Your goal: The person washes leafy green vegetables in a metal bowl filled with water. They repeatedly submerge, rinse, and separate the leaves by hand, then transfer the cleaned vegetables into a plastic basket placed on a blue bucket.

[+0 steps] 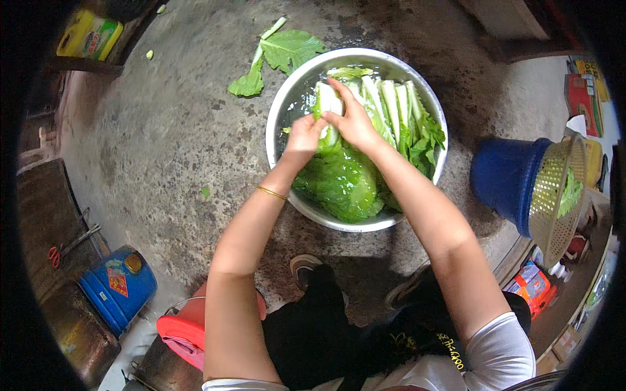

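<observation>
A large round metal basin (pixel 276 112) stands on the concrete floor before me, with water and leafy greens inside. Both my hands are over its left half, on a leafy vegetable with a broad white stalk (pixel 330 100). My left hand (pixel 305 133), slightly blurred, grips the stalk's lower left side. My right hand (pixel 353 119) lies across its right side, fingers spread along the top. Below my hands, wide green leaves (pixel 342 183) sit wet in the basin. Several pale stalks (pixel 391 105) lean together at the basin's right, leaf ends toward me.
Loose leaves (pixel 291 46) lie on the floor beyond the basin. At right, a blue bucket (pixel 506 181) bears a tilted colander (pixel 547 200) holding a leaf. A red bucket (pixel 188 322) stands near my left leg, and a blue container (pixel 120 288) farther left.
</observation>
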Motion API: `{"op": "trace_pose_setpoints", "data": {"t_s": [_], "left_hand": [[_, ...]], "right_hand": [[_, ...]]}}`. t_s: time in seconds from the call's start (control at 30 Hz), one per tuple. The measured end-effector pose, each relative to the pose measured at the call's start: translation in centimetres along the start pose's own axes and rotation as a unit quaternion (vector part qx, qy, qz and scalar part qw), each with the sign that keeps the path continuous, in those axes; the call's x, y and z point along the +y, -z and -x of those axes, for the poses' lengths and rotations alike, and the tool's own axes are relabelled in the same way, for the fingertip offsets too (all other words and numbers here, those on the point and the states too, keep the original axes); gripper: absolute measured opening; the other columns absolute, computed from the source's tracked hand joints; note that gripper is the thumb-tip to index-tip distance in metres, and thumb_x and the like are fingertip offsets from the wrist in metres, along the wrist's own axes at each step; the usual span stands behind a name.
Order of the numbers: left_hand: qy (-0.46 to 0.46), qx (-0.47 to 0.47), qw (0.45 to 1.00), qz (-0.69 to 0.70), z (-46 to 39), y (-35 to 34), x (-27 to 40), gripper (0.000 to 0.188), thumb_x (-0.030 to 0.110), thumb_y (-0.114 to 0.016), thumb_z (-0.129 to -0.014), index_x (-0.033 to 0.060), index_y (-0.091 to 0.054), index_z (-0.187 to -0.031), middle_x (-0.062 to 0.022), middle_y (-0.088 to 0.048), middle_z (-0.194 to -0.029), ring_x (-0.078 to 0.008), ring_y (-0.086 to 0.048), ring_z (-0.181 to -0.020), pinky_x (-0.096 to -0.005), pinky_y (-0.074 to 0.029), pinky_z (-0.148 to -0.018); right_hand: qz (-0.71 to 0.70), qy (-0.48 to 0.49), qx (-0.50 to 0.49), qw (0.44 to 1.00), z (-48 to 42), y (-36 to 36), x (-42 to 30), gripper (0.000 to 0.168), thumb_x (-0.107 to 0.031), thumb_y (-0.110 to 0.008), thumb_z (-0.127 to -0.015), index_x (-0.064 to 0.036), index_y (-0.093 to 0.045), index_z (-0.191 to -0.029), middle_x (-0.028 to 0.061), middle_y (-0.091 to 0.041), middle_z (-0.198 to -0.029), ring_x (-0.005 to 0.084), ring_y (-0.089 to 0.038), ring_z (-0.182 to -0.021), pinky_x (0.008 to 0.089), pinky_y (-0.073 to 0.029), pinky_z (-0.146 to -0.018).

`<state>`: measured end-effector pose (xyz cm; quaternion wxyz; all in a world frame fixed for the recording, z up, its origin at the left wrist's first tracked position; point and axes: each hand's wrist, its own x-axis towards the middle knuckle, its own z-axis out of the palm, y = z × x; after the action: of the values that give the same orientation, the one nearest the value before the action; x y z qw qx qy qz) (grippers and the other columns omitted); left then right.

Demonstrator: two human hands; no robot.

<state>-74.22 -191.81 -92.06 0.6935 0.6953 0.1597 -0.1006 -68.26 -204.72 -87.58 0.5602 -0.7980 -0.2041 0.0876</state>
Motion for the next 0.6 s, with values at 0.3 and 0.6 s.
{"op": "trace_pose_setpoints", "data": {"t_s": [0.3, 0.6], "left_hand": [[-0.028, 0.068, 0.951, -0.300, 0.3, -4.0, -3.4, 0.025, 0.021, -0.040, -0.091, 0.0011, -0.053, -0.084, -0.0271, -0.057, -0.081, -0.0425, -0.056, -0.077, -0.0471, -0.044, -0.068], [-0.133, 0.124, 0.910, -0.372, -1.1, -2.6, -2.8, 0.016, 0.017, -0.049, -0.085, 0.0054, -0.058, -0.091, -0.0200, -0.059, -0.079, -0.0374, -0.057, -0.072, -0.0453, -0.046, -0.065]], "right_hand": [[0.324, -0.183, -0.014, 0.928, -2.4, -2.1, 3.2, 0.022, -0.027, -0.049, -0.087, -0.009, -0.060, -0.093, 0.0175, -0.064, -0.076, 0.0356, -0.062, -0.072, 0.0441, -0.049, -0.067], [0.227, -0.167, -0.113, 0.953, -3.5, -0.8, 2.4, 0.040, -0.008, -0.049, -0.084, -0.003, -0.039, -0.123, 0.0222, -0.061, -0.100, 0.0359, -0.061, -0.090, 0.0397, -0.048, -0.080]]}}
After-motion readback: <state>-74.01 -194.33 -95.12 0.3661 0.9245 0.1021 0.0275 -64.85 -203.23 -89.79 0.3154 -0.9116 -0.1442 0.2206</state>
